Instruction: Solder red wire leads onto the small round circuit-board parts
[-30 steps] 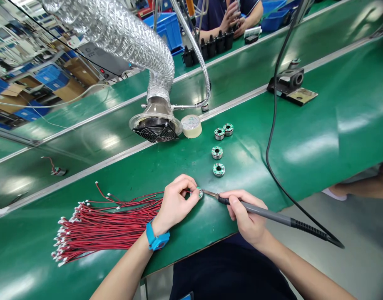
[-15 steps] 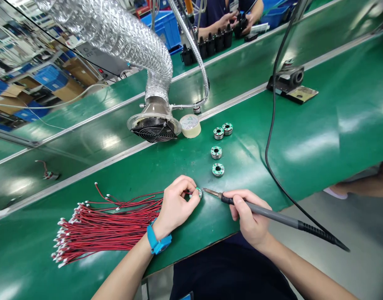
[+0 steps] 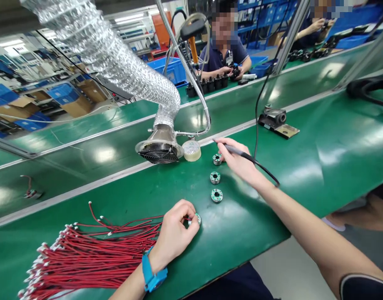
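Note:
My left hand, a blue band on its wrist, rests on the green bench. Its thumb and fingertips are pinched on a red wire at a small round circuit board, which the fingers partly cover. Beside that hand a large bundle of red wires with white connectors lies spread out. My right hand is closed around a soldering iron, raised over the far part of the bench, its tip pointing left. Ring-shaped circuit boards on metal bases stand in a row below and left of it; the farthest is near its fingers.
A fume extractor on a silver duct hangs over the bench, next to a roll of tape. Behind my right hand is a black stand, with the iron's cable nearby. Across the bench a person handles black parts.
My right hand has carried the soldering iron away from the board, up and toward the back of the bench. My left hand still pinches at the board. The view has tilted upward.

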The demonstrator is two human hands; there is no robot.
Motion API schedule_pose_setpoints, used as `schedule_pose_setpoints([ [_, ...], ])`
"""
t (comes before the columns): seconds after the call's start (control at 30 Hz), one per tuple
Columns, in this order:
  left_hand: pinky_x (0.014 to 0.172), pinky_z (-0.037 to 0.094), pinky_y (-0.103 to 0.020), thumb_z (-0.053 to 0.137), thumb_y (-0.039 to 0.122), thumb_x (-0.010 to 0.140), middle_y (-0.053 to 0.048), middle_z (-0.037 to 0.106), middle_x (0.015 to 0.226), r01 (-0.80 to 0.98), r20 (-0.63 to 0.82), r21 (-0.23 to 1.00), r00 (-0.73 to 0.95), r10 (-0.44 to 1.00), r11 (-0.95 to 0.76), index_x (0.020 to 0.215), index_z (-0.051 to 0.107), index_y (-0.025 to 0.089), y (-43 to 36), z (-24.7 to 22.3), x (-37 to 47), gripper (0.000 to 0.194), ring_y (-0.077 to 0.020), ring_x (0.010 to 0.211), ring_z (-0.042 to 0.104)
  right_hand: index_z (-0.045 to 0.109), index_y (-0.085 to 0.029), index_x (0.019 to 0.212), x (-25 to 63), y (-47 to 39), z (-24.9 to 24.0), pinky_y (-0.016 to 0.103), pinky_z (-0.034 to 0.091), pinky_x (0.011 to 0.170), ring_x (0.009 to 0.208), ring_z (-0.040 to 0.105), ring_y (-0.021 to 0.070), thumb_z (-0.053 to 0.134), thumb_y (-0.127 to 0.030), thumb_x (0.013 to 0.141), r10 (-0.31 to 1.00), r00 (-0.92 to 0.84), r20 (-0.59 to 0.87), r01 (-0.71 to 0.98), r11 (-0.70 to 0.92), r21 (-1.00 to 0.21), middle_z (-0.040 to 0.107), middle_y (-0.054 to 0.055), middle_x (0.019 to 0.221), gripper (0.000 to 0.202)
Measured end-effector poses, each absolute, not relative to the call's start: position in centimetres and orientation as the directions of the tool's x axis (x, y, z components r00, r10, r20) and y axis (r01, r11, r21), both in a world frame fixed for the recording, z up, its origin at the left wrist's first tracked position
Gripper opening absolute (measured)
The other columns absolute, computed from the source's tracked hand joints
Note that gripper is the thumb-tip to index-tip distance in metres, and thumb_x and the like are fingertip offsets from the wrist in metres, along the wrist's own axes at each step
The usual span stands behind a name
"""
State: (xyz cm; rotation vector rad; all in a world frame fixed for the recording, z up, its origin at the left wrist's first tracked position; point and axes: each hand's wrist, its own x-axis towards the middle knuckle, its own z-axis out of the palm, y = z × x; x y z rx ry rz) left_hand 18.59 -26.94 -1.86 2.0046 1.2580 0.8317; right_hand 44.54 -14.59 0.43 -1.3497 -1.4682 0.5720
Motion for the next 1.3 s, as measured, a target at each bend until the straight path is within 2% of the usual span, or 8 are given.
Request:
schedule_pose_setpoints([
  [0.13,0.065,0.044,-0.025,0.062,0.012,0.089,-0.002,0.065,0.086,0.527,0.183,0.771,0.355,0.917,-0.358,0.074,0.055,0.020,-27.1,-1.6,18.5,0.019,-0.0134,0.075,0.060,0.076,-0.019,0.115,44.6,-4.8,-0.4,0.043,0.054,0.105,0.107,0.072,0.0260,0.065,-0.024,0.090,0.955,0.015,0.296,0.507,0.247,-0.826,0.078,0.007,0.105,0.028],
  [0.33,0.076,0.050,-0.030,0.062,0.016,0.094,-0.004,0.067,0.094,0.592,0.206,0.669,0.432,0.878,-0.448,0.092,0.060,0.021,-27.2,-1.5,17.8,0.005,-0.0168,0.083,0.065,0.065,-0.016,0.136,41.7,4.2,-2.7,0.044,0.059,0.102,0.110,0.072,0.0263,0.084,-0.019,0.071,0.964,-0.165,0.208,0.409,0.259,-0.875,0.075,0.011,0.116,0.067],
  [0.43,0.085,0.054,-0.036,0.081,0.033,0.086,-0.008,0.070,0.114,0.683,0.135,0.529,0.519,0.844,-0.504,0.121,0.059,0.021,-27.3,-1.4,17.2,0.043,-0.0240,0.098,0.069,0.063,-0.019,0.139,39.8,6.3,-3.1,0.039,0.061,0.100,0.116,0.071,0.0255,0.089,-0.018,0.063,0.934,-0.297,0.199,0.337,0.297,-0.893,0.071,0.011,0.132,0.080],
  [0.6,0.072,0.051,-0.035,0.080,0.050,0.088,-0.002,0.071,0.100,0.756,-0.125,0.315,0.633,0.764,-0.574,0.106,0.062,0.022,-26.1,1.3,16.2,0.038,-0.0223,0.082,0.070,0.068,-0.019,0.134,37.6,7.6,-2.9,0.043,0.056,0.106,0.114,0.070,0.0270,0.090,-0.019,0.060,0.875,-0.438,0.207,0.256,0.342,-0.904,0.075,0.009,0.124,0.077],
  [0.8,0.069,0.045,-0.032,0.075,0.043,0.092,-0.006,0.073,0.103,0.867,-0.232,0.021,0.488,0.842,-0.497,0.100,0.070,0.018,-17.8,7.8,9.5,0.026,-0.0222,0.085,0.070,0.069,-0.016,0.131,38.9,8.5,-3.6,0.041,0.062,0.089,0.092,0.074,0.0256,0.091,-0.038,0.065,0.907,-0.394,0.151,0.178,0.237,-0.955,0.078,0.012,0.105,0.073],
  [0.93,0.086,0.044,-0.038,0.075,0.021,0.088,-0.014,0.074,0.108,0.921,-0.162,-0.237,0.276,0.947,-0.309,0.101,0.074,0.013,-10.1,8.3,2.2,0.015,-0.0289,0.100,0.068,0.073,-0.017,0.129,41.6,8.0,-3.4,0.042,0.060,0.098,0.086,0.075,0.0218,0.096,-0.028,0.061,0.981,-0.127,0.146,0.243,0.173,-0.954,0.077,0.011,0.097,0.072],
  [1.1,0.103,0.037,-0.046,0.067,0.015,0.091,-0.017,0.072,0.117,0.981,0.016,-0.121,0.154,0.988,-0.151,0.113,0.074,0.012,-5.2,3.8,-3.4,0.024,-0.0327,0.116,0.060,0.073,-0.019,0.134,45.3,3.9,-2.2,0.039,0.058,0.087,0.094,0.077,0.0190,0.096,-0.031,0.071,0.969,0.139,0.206,0.428,0.129,-0.895,0.079,0.018,0.105,0.068],
  [1.3,0.109,0.037,-0.048,0.064,0.018,0.096,-0.017,0.065,0.133,0.982,0.202,0.061,0.162,0.966,-0.177,0.122,0.070,0.014,-9.4,1.0,-2.1,0.027,-0.0316,0.125,0.055,0.072,-0.025,0.135,48.3,-5.9,-0.5,0.043,0.058,0.087,0.105,0.077,0.0235,0.091,-0.049,0.074,0.921,0.163,0.354,0.594,0.195,-0.780,0.079,0.018,0.112,0.068],
])
